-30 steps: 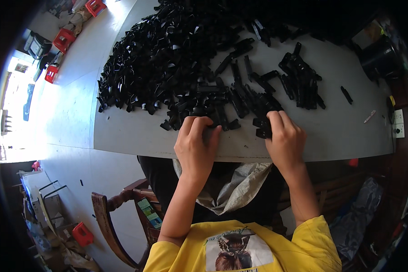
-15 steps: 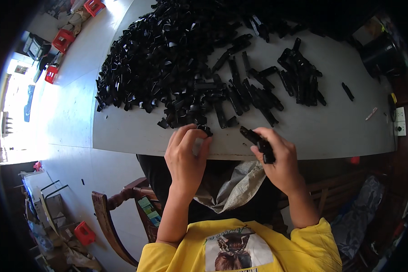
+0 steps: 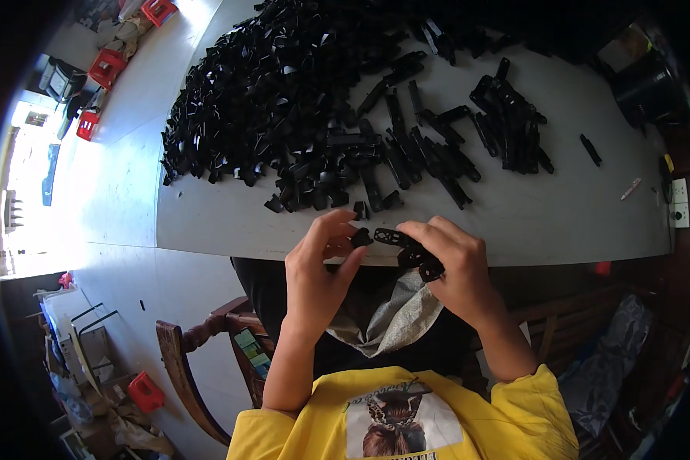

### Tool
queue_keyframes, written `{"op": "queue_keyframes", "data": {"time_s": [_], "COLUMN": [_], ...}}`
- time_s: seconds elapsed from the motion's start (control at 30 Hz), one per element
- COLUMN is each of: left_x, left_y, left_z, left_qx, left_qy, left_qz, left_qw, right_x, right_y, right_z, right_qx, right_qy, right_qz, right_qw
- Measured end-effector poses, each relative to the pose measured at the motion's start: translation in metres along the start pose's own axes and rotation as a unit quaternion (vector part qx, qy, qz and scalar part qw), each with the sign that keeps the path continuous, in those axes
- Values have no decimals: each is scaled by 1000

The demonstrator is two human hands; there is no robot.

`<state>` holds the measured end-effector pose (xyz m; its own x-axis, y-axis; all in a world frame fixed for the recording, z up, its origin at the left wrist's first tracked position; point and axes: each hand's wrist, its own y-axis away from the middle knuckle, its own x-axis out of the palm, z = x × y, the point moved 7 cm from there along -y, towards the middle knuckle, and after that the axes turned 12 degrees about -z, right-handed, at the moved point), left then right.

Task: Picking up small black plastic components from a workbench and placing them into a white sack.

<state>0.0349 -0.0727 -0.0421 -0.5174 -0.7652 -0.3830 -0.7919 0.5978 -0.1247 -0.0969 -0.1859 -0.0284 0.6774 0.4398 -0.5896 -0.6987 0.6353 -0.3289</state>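
Between the thumb and fingers of my left hand (image 3: 316,259) is a small black curved plastic piece (image 3: 362,237). My right hand (image 3: 454,261) is closed round several longer black plastic parts (image 3: 411,254); the end of one, with cut-out holes, points at the piece in my left hand. A narrow gap shows between the two. Both hands are over the near edge of the grey table (image 3: 230,222). Just beyond my left fingers another small black piece (image 3: 360,208) stands on the table. My palm hides part of the bundle on the right.
A large heap of small black pieces (image 3: 261,100) covers the table's far left. Longer black parts (image 3: 437,157) lie mid-table, with a stacked cluster (image 3: 510,123) to their right. One lone part (image 3: 590,150) and a pen-like stick (image 3: 630,189) lie farther right. A pale woven sack (image 3: 395,318) hangs below the edge.
My left hand has come away from the heap's edge with a small piece. My right hand has moved left and turned its bundle, so the two hands are closer together.
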Motion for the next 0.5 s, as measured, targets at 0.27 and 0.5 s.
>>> {"op": "queue_keyframes", "data": {"time_s": [0.27, 0.5], "left_x": [1, -5], "left_y": [5, 9], "left_z": [-10, -17], "left_qx": [61, 88], "left_qy": [33, 7], "left_qz": [37, 59], "left_qw": [997, 994], "right_x": [0, -7], "right_y": [0, -1], "right_z": [1, 10], "right_qx": [-42, -68], "right_qy": [-11, -30], "right_qz": [22, 29], "right_qw": [999, 997]}}
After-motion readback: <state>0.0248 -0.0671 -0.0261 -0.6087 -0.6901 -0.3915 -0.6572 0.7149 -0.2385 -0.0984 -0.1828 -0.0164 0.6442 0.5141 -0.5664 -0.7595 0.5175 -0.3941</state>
